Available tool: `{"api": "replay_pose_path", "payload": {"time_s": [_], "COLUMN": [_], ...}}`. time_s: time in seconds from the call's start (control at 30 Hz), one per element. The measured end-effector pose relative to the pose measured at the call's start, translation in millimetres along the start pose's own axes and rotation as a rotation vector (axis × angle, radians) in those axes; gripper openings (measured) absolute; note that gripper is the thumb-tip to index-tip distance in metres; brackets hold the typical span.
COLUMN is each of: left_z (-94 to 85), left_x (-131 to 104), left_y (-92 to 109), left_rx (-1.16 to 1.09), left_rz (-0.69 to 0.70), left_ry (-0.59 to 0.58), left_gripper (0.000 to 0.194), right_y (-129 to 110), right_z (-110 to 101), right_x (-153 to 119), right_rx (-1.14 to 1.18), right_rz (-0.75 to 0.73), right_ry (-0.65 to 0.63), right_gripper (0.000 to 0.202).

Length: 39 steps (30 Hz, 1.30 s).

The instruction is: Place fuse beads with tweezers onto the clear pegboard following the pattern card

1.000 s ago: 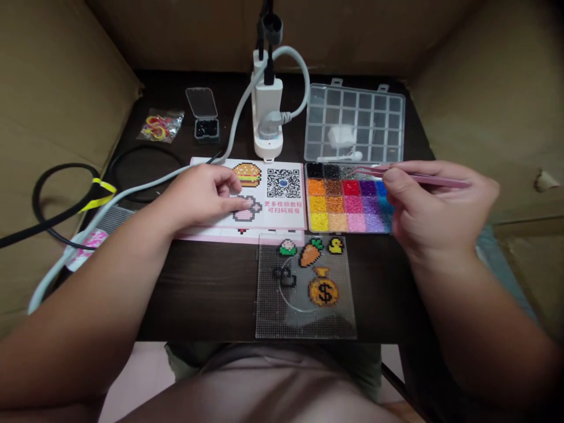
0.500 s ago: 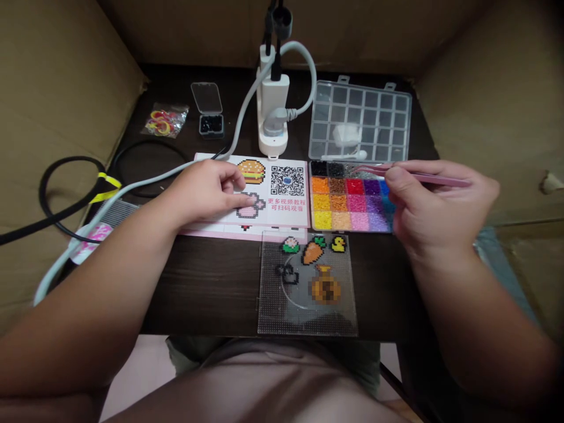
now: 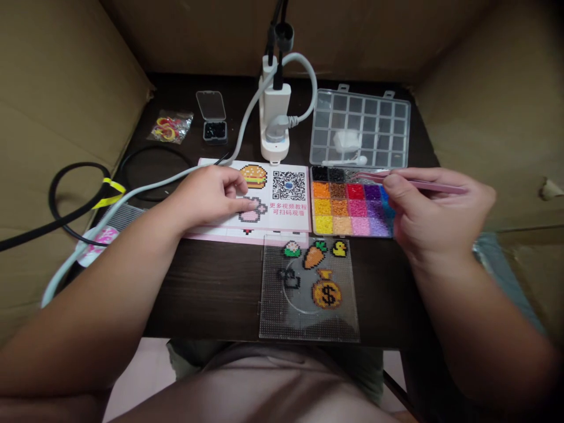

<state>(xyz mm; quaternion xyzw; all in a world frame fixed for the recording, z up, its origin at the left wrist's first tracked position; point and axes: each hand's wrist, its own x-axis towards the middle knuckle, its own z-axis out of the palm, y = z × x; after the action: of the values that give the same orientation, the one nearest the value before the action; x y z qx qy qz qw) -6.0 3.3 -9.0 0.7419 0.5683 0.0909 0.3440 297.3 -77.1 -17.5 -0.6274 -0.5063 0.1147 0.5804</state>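
My right hand (image 3: 440, 217) is closed around pink tweezers (image 3: 423, 184). Their tips are over the top row of the bead box (image 3: 324, 208), beside its black and dark compartments; whether a bead is between them is too small to tell. On the pattern sheet (image 3: 288, 222) rests my left hand (image 3: 218, 194), empty, its fingers loosely bent and apart, one fingertip on the printed pink paw. Below lies a clear pegboard (image 3: 273, 320) bearing a carrot (image 3: 314, 256), a duck (image 3: 339, 249), a money bag (image 3: 326, 295), a pink-and-green piece (image 3: 291, 249) and a black bead outline (image 3: 291, 279).
Behind the sheet stands a white power strip (image 3: 274, 141) with a pale cable looping left across the table. The bead box's clear lid (image 3: 383, 126) lies open at the back. A small open case (image 3: 215, 130) and a plastic packet (image 3: 171, 127) sit back left; cardboard walls (image 3: 493, 117) surround the table.
The whole view has shifted slightly, so things appear a little lower. Both hands and the tweezers keep nearly the same places over the sheet and the bead box.
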Motion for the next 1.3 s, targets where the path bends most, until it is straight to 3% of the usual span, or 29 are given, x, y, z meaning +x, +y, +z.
{"api": "replay_pose_path", "payload": {"time_s": [0.1, 0.43, 1.3], "left_z": [0.8, -0.1, 1.0], "left_x": [1, 1, 1], "left_y": [-2, -4, -6], "left_rx": [-0.003, 0.03, -0.01], "left_rz": [-0.008, 0.021, 0.031], "left_ry": [0.004, -0.02, -0.019], "left_gripper": [0.033, 0.035, 0.028], "right_y": [-1, -13, -6], "right_z": [2, -1, -6], "right_x": [-1, -2, -5], "right_rx": [0.06, -0.042, -0.104], "right_rz": [-0.022, 0.14, 0.15], "right_ry": [0.074, 0.042, 0.046], "right_gripper": [0.015, 0.015, 0.017]}}
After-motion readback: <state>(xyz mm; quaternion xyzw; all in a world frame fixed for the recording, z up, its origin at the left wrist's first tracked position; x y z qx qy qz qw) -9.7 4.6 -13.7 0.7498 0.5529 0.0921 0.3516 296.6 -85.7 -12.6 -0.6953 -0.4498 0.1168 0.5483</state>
